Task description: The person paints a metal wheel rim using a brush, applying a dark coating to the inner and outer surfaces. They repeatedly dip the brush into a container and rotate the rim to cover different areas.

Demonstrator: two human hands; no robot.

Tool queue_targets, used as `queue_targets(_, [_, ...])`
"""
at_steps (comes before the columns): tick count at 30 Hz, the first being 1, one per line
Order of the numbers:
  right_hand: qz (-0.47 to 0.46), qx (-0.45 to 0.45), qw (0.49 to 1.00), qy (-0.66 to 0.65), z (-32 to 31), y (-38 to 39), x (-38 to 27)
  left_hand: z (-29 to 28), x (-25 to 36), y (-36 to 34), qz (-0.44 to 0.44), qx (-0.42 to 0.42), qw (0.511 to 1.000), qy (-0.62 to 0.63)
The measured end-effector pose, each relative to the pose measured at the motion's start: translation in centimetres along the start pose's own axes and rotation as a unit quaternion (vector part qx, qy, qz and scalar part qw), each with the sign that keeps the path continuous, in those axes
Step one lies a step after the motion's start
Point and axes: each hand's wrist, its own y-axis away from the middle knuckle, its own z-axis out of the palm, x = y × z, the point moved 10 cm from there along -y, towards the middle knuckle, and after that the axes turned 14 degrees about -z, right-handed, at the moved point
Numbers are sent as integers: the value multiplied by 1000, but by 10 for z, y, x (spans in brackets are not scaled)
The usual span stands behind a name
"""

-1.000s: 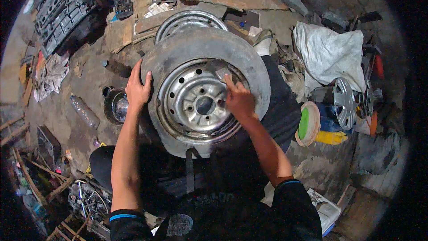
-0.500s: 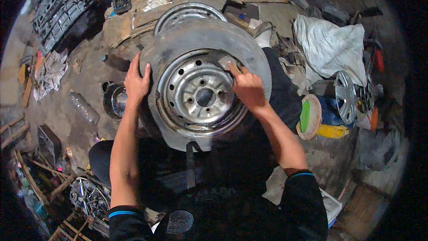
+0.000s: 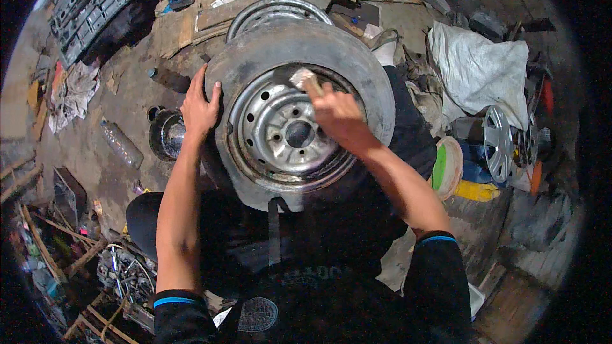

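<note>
A worn grey tire (image 3: pixel 255 54) with a silver steel wheel rim (image 3: pixel 255 134) inside it lies tilted in front of my lap. My left hand (image 3: pixel 200 109) rests against the tire's left edge, its thumb and fingers apart. In my right hand (image 3: pixel 341 114) is what looks like a flat paintbrush (image 3: pixel 302 78), with a tan handle and a pale, shiny band. Its head is at the upper inner edge of the tire, where tire and rim meet. Motion blurs my right fingers, which are closed around the handle.
Behind the tire lies another steel rim (image 3: pixel 280 5). To the left are a dark round can (image 3: pixel 167 135), a plastic bottle (image 3: pixel 121 144) and an engine part (image 3: pixel 95 9). At right are a white sack (image 3: pixel 481 70), a green-lined bowl (image 3: pixel 447 165), a yellow container (image 3: pixel 477 190) and a hubcap (image 3: pixel 496 142).
My right hand has moved left along the rim's upper edge with the paintbrush. My left hand stays at the tire's left edge. The whole view has shifted slightly.
</note>
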Motion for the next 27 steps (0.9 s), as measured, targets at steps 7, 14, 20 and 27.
queue_targets(7, [94,-247,961,-78,28,40,40,0,-1,-1,2,1,1000,-4])
queue_targets(14, [53,-123,987,-89,12,20,29,-6,-9,-1,1,7,1000,15])
queue_targets(20, [6,-90,996,-10,7,-3,14,2,2,0,-7,-10,1000,3])
queue_targets(27, [40,-268,958,-89,26,49,48,-1,-6,-1,-4,1,1000,0])
